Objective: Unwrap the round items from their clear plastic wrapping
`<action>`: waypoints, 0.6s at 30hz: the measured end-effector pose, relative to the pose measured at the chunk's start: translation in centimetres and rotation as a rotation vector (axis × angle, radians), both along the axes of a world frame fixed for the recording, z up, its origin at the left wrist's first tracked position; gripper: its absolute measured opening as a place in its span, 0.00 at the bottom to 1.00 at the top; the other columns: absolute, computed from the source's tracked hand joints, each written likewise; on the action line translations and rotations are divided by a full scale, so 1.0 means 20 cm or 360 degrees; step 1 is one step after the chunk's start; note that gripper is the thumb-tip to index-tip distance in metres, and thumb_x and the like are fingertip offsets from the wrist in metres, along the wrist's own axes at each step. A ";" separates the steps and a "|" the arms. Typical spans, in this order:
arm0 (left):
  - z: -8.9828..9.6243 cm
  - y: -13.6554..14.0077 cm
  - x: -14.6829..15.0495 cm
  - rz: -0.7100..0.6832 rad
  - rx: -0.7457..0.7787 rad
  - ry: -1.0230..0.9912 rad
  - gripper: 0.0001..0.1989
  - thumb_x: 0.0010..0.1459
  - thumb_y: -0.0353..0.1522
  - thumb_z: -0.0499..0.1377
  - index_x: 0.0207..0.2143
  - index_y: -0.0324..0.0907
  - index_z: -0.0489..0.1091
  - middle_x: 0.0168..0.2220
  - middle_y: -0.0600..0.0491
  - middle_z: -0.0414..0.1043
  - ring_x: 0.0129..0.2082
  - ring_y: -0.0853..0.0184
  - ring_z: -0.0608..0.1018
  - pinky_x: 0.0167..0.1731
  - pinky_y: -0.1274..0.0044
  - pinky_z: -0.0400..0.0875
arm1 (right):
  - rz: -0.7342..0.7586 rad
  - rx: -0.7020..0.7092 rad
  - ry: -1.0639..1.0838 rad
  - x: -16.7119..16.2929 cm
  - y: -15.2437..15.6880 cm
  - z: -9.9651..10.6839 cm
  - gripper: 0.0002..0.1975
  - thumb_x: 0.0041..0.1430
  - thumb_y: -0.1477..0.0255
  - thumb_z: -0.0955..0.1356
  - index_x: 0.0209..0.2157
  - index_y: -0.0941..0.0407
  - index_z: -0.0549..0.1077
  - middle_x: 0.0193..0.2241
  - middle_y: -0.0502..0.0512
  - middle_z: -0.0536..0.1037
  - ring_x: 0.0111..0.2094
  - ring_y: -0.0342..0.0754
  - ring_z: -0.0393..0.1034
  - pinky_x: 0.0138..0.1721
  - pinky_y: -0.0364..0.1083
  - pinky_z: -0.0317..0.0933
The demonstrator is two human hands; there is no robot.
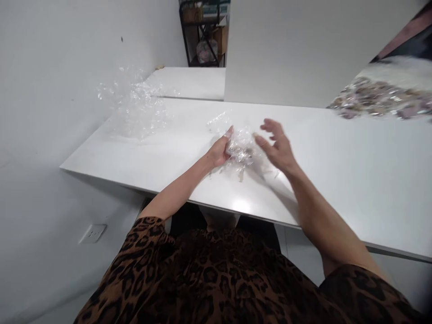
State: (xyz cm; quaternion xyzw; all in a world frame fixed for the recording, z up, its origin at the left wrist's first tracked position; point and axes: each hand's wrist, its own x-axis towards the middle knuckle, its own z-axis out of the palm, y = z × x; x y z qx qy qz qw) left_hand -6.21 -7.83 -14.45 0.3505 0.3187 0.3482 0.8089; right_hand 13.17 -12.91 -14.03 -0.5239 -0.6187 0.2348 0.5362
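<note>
My left hand (pixel 221 148) is closed around the left side of a crinkled clear plastic bag (pixel 241 150) above the middle of the white table. What the bag contains, if anything, is too blurred to tell. To the right of it my right hand (pixel 276 146) is raised, thumb and fingers apart, with nothing in it. A further piece of clear plastic (pixel 219 120) shows just behind my left hand. On the left part of the table lies a loose heap of clear plastic bags (pixel 135 105).
The white table (pixel 189 175) meets a wall (pixel 67 90) at left. A pile of small shiny wrapped pieces (pixel 378 96) sits at the far right. Beyond the table stand a white panel (pixel 276 54) and a dark shelf (pixel 185 31) with boxes.
</note>
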 end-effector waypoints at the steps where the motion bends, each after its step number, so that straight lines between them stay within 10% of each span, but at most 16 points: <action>1: 0.00 -0.01 0.01 -0.0046 0.0045 0.0005 0.29 0.69 0.54 0.53 0.54 0.39 0.73 0.42 0.42 0.82 0.48 0.54 0.83 0.52 0.63 0.80 | 0.0029 -0.0104 0.0051 -0.02 0.00 -0.01 0.34 0.52 0.48 0.77 0.55 0.50 0.73 0.51 0.59 0.78 0.55 0.60 0.70 0.56 0.63 0.66; 10: 0.02 -0.01 -0.06 -0.0163 0.0039 0.0195 0.36 0.68 0.60 0.43 0.51 0.43 0.74 0.38 0.47 0.81 0.36 0.61 0.80 0.35 0.71 0.78 | 0.0143 -0.0477 0.0850 -0.05 0.00 0.05 0.27 0.43 0.51 0.82 0.25 0.53 0.68 0.20 0.45 0.69 0.24 0.40 0.64 0.27 0.42 0.59; 18: 0.02 -0.07 -0.06 -0.0258 0.0437 0.0213 0.46 0.56 0.47 0.71 0.72 0.54 0.56 0.57 0.45 0.76 0.42 0.57 0.82 0.35 0.68 0.77 | 0.0067 -0.0802 0.1220 0.00 0.04 0.06 0.12 0.59 0.68 0.75 0.31 0.56 0.70 0.23 0.49 0.76 0.21 0.38 0.68 0.23 0.39 0.65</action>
